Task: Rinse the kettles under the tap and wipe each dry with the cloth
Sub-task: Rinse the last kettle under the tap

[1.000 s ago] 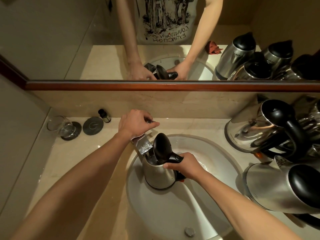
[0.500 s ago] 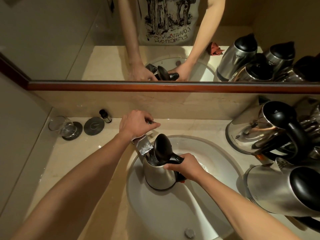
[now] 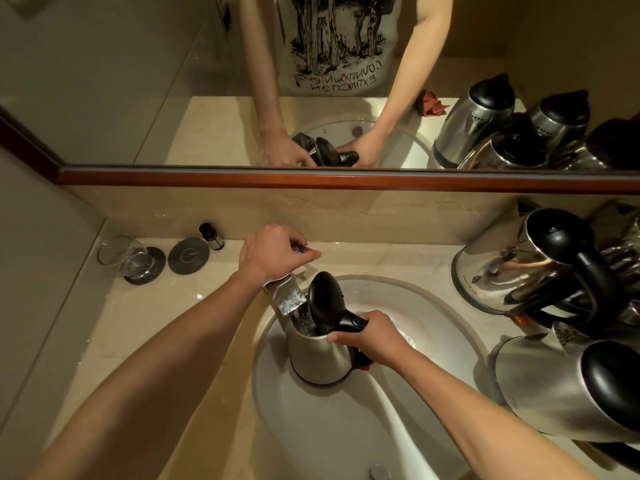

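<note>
I hold the kettle (image 3: 320, 351) by its handle in my right hand (image 3: 369, 337), lid up, in the sink (image 3: 433, 306) under the tap (image 3: 287, 297); left hand (image 3: 273, 251) grips the lever. Rinsing underway; wiping pending, other kettles (image 3: 526, 265) waiting on the surface.

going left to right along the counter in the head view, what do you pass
drinking glass on its coaster → round dark disc → small dark bottle → left hand on the tap handle → open kettle under the tap, right hand on its handle → waiting kettles at the right
</note>
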Motion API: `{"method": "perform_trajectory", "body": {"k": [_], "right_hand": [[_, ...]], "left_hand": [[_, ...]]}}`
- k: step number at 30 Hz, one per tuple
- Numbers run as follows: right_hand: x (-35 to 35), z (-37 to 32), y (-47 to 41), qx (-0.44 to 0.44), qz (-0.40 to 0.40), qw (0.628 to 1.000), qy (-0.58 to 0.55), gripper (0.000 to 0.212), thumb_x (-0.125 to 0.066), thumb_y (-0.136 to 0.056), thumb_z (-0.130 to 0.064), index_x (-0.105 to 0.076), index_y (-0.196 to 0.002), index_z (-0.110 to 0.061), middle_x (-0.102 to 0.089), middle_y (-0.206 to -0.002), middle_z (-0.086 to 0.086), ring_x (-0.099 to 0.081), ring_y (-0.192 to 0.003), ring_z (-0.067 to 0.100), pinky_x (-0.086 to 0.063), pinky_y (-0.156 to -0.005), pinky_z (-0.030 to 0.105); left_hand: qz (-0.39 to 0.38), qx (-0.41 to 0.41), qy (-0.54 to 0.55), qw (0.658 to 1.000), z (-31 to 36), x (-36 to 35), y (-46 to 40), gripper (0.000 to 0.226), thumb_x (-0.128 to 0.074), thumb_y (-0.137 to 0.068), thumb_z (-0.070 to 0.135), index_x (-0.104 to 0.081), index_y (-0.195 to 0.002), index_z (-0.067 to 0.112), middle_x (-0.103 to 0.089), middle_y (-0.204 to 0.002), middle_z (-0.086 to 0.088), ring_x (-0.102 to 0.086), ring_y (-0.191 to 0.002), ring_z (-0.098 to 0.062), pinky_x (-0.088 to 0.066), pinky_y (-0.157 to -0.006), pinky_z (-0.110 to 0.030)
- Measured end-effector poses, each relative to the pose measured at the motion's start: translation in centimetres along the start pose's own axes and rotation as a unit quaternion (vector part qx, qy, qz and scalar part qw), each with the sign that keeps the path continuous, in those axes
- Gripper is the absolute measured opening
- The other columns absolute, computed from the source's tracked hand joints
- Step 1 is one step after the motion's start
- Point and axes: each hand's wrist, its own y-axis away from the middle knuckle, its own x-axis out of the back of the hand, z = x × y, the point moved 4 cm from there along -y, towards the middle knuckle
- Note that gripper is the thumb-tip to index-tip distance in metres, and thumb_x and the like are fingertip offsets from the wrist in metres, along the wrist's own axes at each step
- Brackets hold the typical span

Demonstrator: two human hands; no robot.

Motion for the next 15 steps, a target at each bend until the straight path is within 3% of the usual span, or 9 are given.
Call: {"method": "perform_trajectory", "body": {"k": [2,10,15], "right_hand": [[0.02,-0.02,-0.06,0.001,0.004,1.0,0.001,0.061,-0.093,-0.059,-0.056,-0.057,-0.075,-0.009,-0.057,-0.057,0.011,-0.061,-0.049,0.032,-0.044,-0.053,0.034],[-0.01,0.15,-0.15,-0.002,0.011,1.0,0.008,0.084,-0.091,-0.054,-0.062,-0.058,-0.086,0.008,-0.057,-0.056,0.009,-0.062,-0.047,0.031,-0.045,-0.053,0.035],[0.01,0.18,-0.06,-0.003,0.014,1.0,0.011,0.083,-0.091,-0.053,-0.062,-0.058,-0.083,0.007,-0.057,-0.055,0.01,-0.061,-0.047,0.031,-0.045,-0.053,0.035]], "left_hand": [[0.0,0.003,-0.001,1.0,-0.06,-0.02,0.0,0.054,-0.053,-0.074,0.083,-0.075,-0.094,0.039,-0.072,-0.104,0.02,-0.064,-0.1,-0.013,-0.054,-0.082,-0.039],[0.0,0.006,0.003,1.0,-0.13,-0.07,-0.01,0.055,-0.054,-0.072,0.084,-0.076,-0.095,0.039,-0.072,-0.106,0.02,-0.065,-0.101,-0.013,-0.055,-0.081,-0.037],[0.003,0.005,0.005,1.0,-0.1,0.09,0.02,0.05,-0.058,-0.074,0.081,-0.076,-0.094,0.038,-0.073,-0.105,0.019,-0.065,-0.1,-0.014,-0.055,-0.081,-0.037]]}}
